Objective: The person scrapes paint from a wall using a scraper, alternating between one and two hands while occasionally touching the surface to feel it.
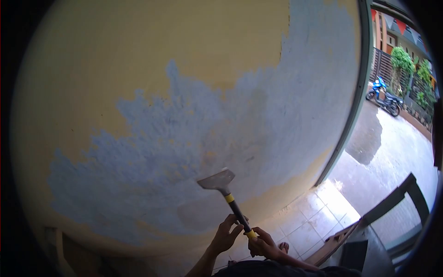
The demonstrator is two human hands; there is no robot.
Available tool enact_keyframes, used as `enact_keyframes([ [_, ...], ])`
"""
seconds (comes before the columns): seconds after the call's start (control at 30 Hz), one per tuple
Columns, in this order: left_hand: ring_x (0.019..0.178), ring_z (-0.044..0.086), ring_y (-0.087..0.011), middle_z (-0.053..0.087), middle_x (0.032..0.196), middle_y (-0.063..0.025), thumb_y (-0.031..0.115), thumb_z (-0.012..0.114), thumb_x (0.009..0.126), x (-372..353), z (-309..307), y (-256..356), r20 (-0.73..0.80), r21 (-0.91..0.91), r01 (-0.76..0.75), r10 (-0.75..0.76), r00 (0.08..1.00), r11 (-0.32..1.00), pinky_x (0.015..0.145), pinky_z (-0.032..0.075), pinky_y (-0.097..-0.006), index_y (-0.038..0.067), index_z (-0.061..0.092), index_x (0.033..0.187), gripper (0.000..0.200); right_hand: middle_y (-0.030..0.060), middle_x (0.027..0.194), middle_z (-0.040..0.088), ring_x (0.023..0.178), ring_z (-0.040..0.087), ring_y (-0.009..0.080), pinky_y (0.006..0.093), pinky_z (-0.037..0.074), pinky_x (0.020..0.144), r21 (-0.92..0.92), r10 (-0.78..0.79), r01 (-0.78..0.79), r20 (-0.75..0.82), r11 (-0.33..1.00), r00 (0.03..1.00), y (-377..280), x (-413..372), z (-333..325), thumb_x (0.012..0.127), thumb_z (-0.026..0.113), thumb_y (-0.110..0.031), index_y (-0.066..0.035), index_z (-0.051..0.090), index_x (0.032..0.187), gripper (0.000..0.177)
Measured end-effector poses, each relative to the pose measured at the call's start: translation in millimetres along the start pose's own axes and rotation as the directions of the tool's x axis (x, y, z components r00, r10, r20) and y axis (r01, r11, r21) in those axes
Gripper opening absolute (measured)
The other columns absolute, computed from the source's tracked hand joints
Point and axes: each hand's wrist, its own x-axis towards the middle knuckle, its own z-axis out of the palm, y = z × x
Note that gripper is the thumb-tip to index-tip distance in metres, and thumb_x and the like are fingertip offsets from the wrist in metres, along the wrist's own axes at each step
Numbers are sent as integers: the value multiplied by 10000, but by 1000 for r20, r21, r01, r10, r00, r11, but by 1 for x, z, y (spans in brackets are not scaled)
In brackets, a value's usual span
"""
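A long-handled scraper with a wide metal blade (218, 180) and a black and yellow handle points up and left, in front of the wall (138, 152). The wall is yellow, with a large bluish-grey patch where the yellow coat is gone. My right hand (265, 243) is closed round the yellow lower end of the handle. Beside the black part of the handle is my left hand (226, 234), its fingers curved and apart, with the fingertips partly behind the handle.
A door frame (359, 92) edges the wall on the right. Outside stand a blue motorbike (385, 97), plants and a fence. At the lower right is a dark chair-like frame (392, 203) over the tiled floor (304, 233). A wooden piece (60, 249) stands lower left.
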Motion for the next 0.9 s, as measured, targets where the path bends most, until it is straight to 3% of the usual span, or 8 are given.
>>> enact_keyframes([
  [0.13,1022,582,-211,623,1058,-103,220,560,926,44,20,-4,-150,24,-60,63,987,998,856,445,-339,30,587,1085,249,55,657,503,520,474,125,293,474,524,-140,-175,159,-104,977,979,-52,3,-30,961,488,-295,13,374,1314,483],
  [0.3,971,593,-207,619,1018,-108,203,570,910,83,30,-23,-456,269,-61,182,871,961,831,447,-329,19,593,1031,222,133,887,530,724,599,206,392,569,661,-123,-179,178,1,976,984,-108,1,-89,914,535,-130,11,234,1385,577],
  [0.37,949,596,-222,610,990,-117,174,563,905,97,32,-25,-589,118,-73,129,798,990,824,450,-331,20,592,1011,189,58,688,458,522,462,127,278,436,468,-65,-304,310,90,948,948,-122,0,-94,973,476,-219,-88,194,1460,578],
  [0.4,949,596,-222,610,990,-117,174,563,905,106,33,-22,-591,129,-78,140,794,989,824,450,-331,20,592,1011,189,3,594,413,429,363,76,232,343,398,20,-417,420,165,907,894,-123,1,-100,1007,430,-218,-123,191,1489,546],
  [0.53,1021,558,-279,592,1027,-133,187,576,889,126,42,3,-611,421,-121,380,695,899,893,426,-375,11,592,1017,218,41,619,434,420,371,96,238,352,381,124,-363,341,278,932,890,-133,13,-129,1014,399,-226,-129,109,1510,583],
  [0.6,1069,534,-304,581,1063,-138,209,586,881,123,40,14,-596,546,-91,462,657,833,927,411,-404,8,593,1021,245,85,668,437,470,446,138,266,409,407,442,-194,19,354,897,915,-148,22,-128,957,492,-337,-121,146,1472,657],
  [0.67,1205,442,-362,521,1165,-171,337,612,877,117,13,20,-450,831,31,638,625,556,1010,336,-484,-6,551,1100,414,59,594,377,394,319,113,246,293,355,280,-170,79,318,957,933,-165,29,-117,971,432,-423,-180,109,1493,661],
  [0.9,1370,218,-441,356,1406,-197,412,664,799,92,-46,42,-477,879,278,725,498,387,1056,227,-595,55,417,1330,687,48,564,369,388,359,150,279,349,367,403,-178,65,250,913,952,-185,41,-95,991,364,-423,-234,64,1499,619],
])
